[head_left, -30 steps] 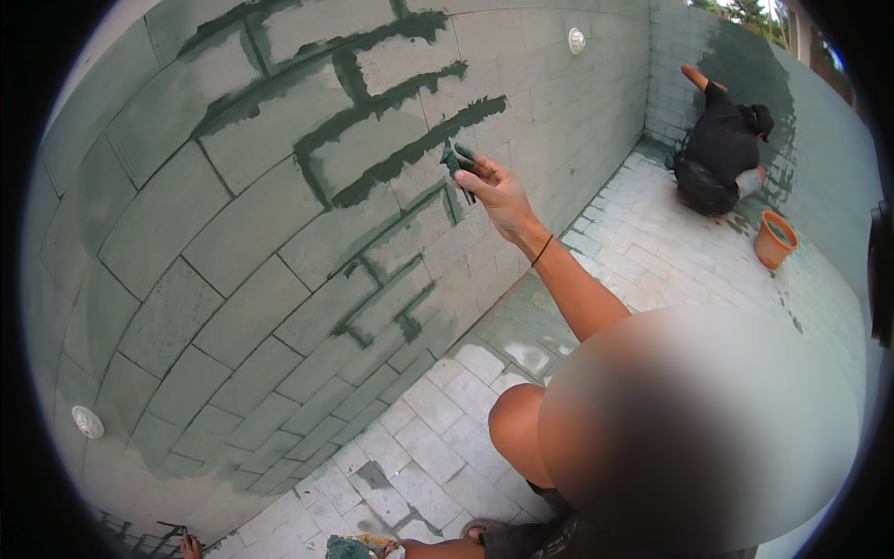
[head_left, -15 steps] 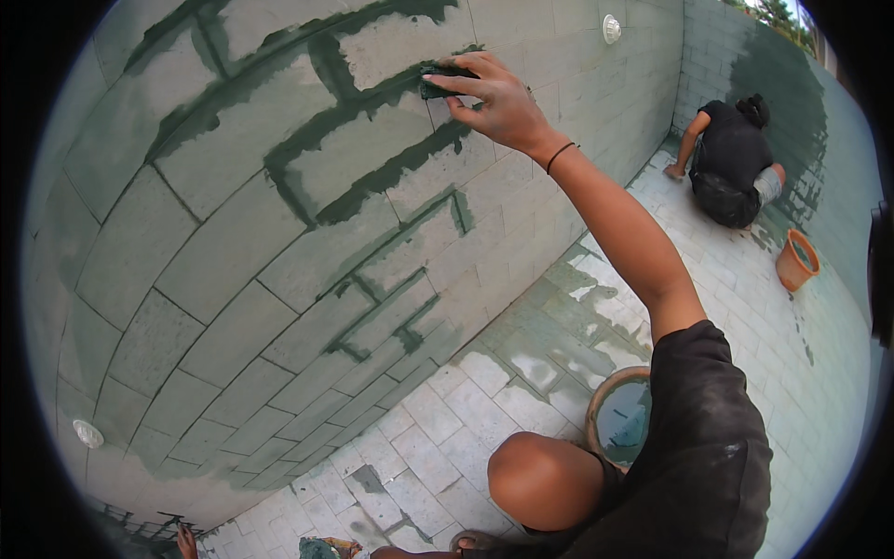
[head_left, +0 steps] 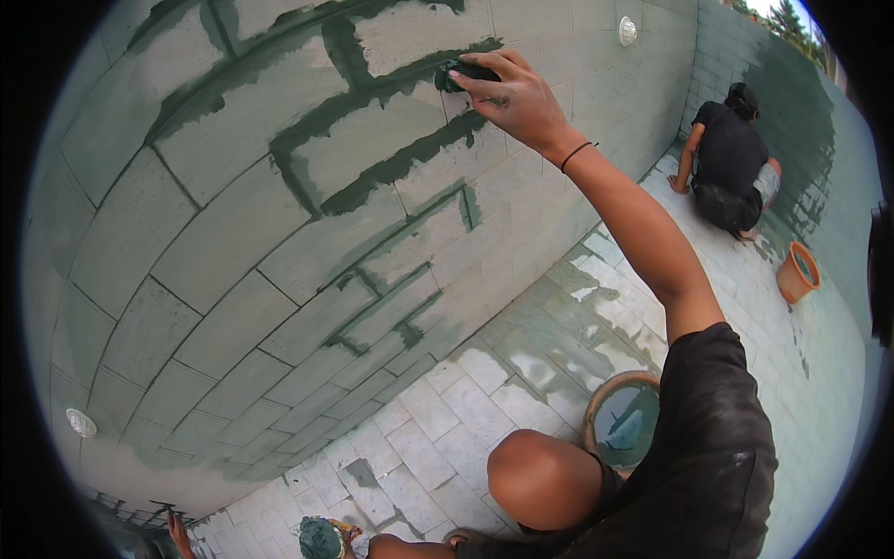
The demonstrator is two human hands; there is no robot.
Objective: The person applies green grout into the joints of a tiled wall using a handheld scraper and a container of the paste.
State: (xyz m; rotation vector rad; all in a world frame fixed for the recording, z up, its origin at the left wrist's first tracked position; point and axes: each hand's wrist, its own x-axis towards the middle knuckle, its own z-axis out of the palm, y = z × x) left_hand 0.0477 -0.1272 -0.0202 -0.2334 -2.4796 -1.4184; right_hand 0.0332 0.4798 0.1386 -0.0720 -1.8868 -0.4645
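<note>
My right hand [head_left: 510, 101] grips a dark grout-covered spreader [head_left: 447, 79] against an upper joint of the tiled wall [head_left: 223, 242], where dark green grout outlines several tiles. Its fingers are bent around the tool, which is partly hidden. At the bottom edge, my left hand [head_left: 350, 540] supports a crumpled bag of green grout [head_left: 319, 538]; its fingers are mostly hidden. Beside my bent knee, a round tub [head_left: 622, 415] holds green watery liquid and something indistinct.
A co-worker [head_left: 729, 158] in dark clothes crouches at the back right, near an orange bucket [head_left: 796, 275]. Another person's hand [head_left: 179, 533] works with a tool at the lower left. Pale floor tiles [head_left: 438, 447] have green smears. Round white fixtures [head_left: 627, 31] are on the wall.
My right hand has risen from a lower joint to the upper one, then shifted slightly right. The crouching co-worker has lowered an arm from the wall toward the floor.
</note>
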